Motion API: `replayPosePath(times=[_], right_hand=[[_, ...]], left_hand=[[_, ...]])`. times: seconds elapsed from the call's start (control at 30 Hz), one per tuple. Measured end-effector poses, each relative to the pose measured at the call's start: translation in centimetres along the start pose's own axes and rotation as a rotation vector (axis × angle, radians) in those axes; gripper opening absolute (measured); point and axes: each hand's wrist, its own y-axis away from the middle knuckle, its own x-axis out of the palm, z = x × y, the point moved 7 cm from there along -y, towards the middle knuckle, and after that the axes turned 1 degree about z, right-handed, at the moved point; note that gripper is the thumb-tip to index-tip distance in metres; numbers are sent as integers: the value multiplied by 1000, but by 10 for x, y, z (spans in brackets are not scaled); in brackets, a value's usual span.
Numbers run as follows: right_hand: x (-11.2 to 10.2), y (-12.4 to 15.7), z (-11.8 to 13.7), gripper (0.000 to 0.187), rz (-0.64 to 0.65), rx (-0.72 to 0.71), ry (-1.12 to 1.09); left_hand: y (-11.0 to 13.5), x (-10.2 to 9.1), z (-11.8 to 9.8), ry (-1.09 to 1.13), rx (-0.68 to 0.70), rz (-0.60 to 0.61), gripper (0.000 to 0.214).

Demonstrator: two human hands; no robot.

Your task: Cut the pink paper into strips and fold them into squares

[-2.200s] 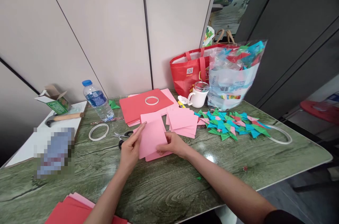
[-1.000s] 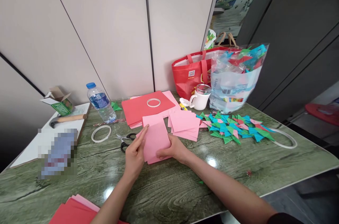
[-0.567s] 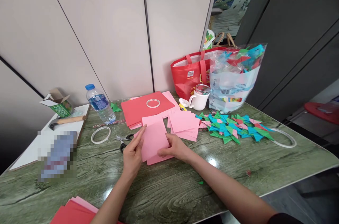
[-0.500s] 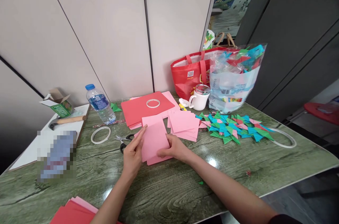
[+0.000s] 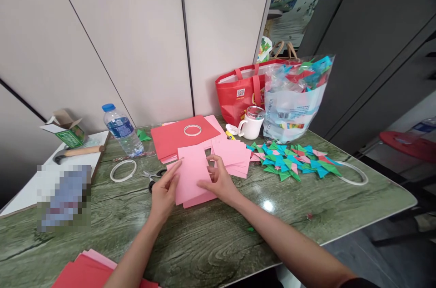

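Note:
A pink paper sheet [image 5: 192, 172] lies in front of me on a loose stack of similar sheets, whose lower edges stick out beneath it. My left hand [image 5: 166, 191] rests along the left edge of that sheet, fingers stretched out and touching it. At its right edge is my right hand [image 5: 220, 184], open, its thumb over the paper and its fingers curved and apart. Scissors [image 5: 151, 179] with black handles lie just left of the stack, partly behind my left hand. More pink sheets [image 5: 233, 156] are fanned out to the right.
Red sheets [image 5: 170, 136] bear a tape roll [image 5: 192, 130]. Another tape roll [image 5: 123, 171] and a water bottle [image 5: 123, 131] stand left. Rightward are a white mug [image 5: 252, 125], folded paper pieces [image 5: 293, 161] and a plastic bag [image 5: 289, 111]. A hammer [image 5: 80, 151] lies far left.
My right hand has loosened from the pink sheet's right edge, its fingers now spread wider. My left hand stays along the left edge. The whole view has shifted slightly.

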Motion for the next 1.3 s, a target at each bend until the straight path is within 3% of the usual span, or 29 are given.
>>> replayPosePath(times=[0.2, 0.33, 0.47, 0.57, 0.7, 0.9, 1.1, 1.3], right_hand=[[1, -4, 0, 23, 106, -22, 220], [-17, -6, 8, 20, -109, -111, 324], [-22, -3, 21, 18, -220, -216, 374], [-18, 0, 23, 17, -213, -242, 402], [-9, 2, 20, 22, -178, -234, 447], [-2, 6, 16, 33, -185, -235, 475], [-7, 0, -4, 41, -161, -74, 305], [-19, -6, 7, 50, -142, -130, 343]], left_hand=[[-2, 1, 15, 179, -118, -35, 41], [-1, 7, 4, 422, -164, -52, 64], [5, 26, -8, 598, -300, 112, 97], [11, 37, -2, 597, -418, 214, 78], [15, 38, 12, 545, -476, 192, 42], [16, 34, 16, 490, -455, 118, 37], [14, 29, 18, 469, -440, 93, 37], [11, 21, 13, 440, -432, 46, 36]])
